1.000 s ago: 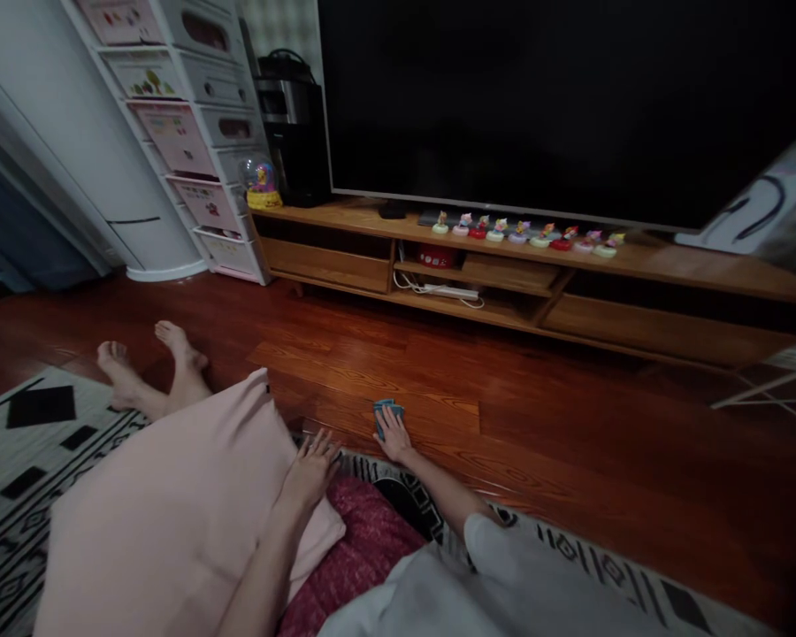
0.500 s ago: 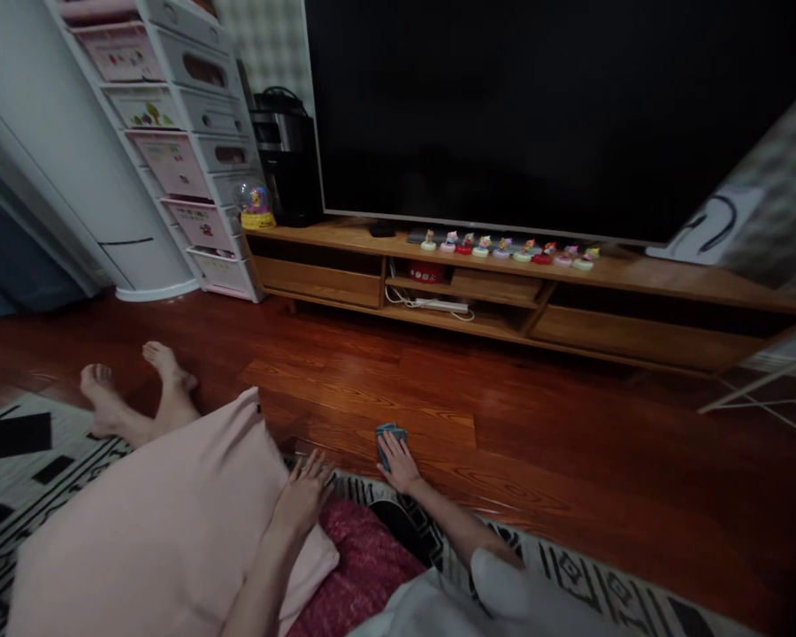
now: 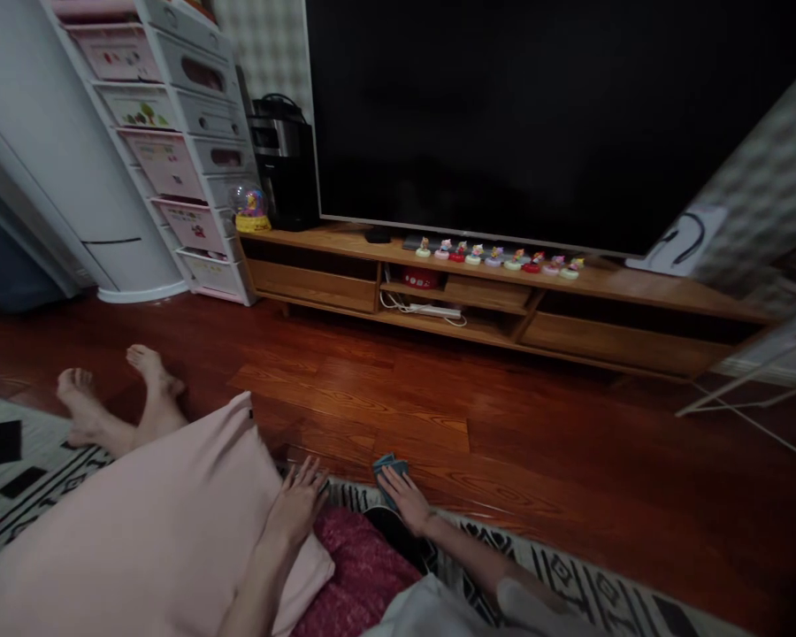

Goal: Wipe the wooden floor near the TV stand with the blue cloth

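Observation:
A small blue cloth lies on the wooden floor at the edge of the rug. My right hand rests flat over it, fingers stretched out and pointing away from me, hiding part of the cloth. To its left, my left hand has its fingers spread, palm down, beside a large pale pink pillow. The fingertips reach the rug's border near the floor; whether they press on it I cannot tell. Dark red fabric covers the lap between my forearms.
Two bare feet extend past the pillow at left. A patterned rug runs along the front. Across the wooden floor stands a low TV cabinet with several figurines and a television. A drawer tower is left.
My right hand has drawn the blue cloth back over the floor toward me and the rug. The left hand stays about where it was. The whole view has shifted slightly.

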Demonstrator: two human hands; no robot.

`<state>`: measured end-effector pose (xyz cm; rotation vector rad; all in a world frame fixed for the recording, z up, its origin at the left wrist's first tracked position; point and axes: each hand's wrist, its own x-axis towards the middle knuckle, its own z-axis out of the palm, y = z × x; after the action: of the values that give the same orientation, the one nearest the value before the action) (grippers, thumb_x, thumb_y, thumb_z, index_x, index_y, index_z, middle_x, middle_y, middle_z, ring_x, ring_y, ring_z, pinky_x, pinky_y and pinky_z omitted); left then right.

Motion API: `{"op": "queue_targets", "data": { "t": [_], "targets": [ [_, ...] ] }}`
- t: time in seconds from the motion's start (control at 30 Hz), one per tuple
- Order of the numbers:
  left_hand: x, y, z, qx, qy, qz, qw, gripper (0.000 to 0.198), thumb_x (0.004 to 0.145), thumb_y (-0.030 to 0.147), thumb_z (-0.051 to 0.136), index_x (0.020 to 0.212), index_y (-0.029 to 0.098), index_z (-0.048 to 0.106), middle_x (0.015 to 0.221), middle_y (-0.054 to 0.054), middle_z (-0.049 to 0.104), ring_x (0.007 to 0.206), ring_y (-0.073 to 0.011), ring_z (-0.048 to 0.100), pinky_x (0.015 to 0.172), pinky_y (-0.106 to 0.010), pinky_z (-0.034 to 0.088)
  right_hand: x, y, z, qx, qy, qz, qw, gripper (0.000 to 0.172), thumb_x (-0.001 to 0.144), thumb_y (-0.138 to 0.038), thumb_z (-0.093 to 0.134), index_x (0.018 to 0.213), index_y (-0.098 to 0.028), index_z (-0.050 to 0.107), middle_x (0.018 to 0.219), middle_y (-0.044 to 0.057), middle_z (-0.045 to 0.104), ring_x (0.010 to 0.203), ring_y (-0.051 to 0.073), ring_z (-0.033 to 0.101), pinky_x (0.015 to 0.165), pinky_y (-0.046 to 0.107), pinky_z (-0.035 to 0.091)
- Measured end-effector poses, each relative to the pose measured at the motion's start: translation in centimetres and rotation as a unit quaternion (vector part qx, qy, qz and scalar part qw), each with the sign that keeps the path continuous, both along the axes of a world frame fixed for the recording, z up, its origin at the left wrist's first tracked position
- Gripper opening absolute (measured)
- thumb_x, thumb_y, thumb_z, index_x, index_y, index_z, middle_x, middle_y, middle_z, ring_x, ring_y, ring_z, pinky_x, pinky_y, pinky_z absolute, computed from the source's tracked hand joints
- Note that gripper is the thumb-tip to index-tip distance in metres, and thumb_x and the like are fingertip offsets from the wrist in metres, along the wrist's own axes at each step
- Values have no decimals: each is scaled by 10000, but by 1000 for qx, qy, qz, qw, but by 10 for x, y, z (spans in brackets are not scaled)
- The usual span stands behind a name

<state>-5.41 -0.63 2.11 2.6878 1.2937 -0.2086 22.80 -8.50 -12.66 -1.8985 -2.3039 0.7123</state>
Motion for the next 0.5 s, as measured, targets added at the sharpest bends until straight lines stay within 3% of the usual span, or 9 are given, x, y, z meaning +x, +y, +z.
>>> {"op": "queue_targets", "data": {
  "t": [0.1, 0.33, 0.4, 0.5],
  "targets": [
    [0, 0, 1, -4, -4, -3, 1000, 474, 953, 287, 402, 1414, 220, 489, 1532, -89, 374, 1447, -252, 263, 1165, -494, 252, -3, 16, 7, 6, 4, -16, 1000, 662, 939, -393, 432, 1545, -269, 196, 1621, 23, 124, 1488, 199, 106, 1198, 428, 128],
    [3, -3, 15, -9, 20, 3, 1000, 469, 955, 273, 408, 1411, 210, 494, 1532, -90, 372, 1447, -247, 261, 1169, -480, 258, -23, 100, 47, -18, -11, -92, 996, 653, 963, -400, 404, 1546, -190, 198, 1619, 78, 111, 1487, 203, 107, 1192, 437, 139],
    [5, -4, 20, -13, 31, 5, 999, 471, 960, 267, 403, 1419, 201, 486, 1533, -95, 369, 1448, -249, 254, 1175, -472, 251, -25, 104, 48, -20, -11, -91, 996, 653, 959, -399, 419, 1543, -197, 211, 1617, 78, 116, 1488, 207, 102, 1191, 441, 146],
    [7, -5, 24, -18, 45, 5, 999, 473, 967, 265, 392, 1429, 207, 473, 1534, -88, 371, 1447, -248, 252, 1180, -466, 243, -20, 82, 37, -9, 0, -52, 999, 664, 942, -400, 455, 1540, -221, 229, 1616, 65, 134, 1488, 216, 102, 1191, 444, 152]
  ]
}}
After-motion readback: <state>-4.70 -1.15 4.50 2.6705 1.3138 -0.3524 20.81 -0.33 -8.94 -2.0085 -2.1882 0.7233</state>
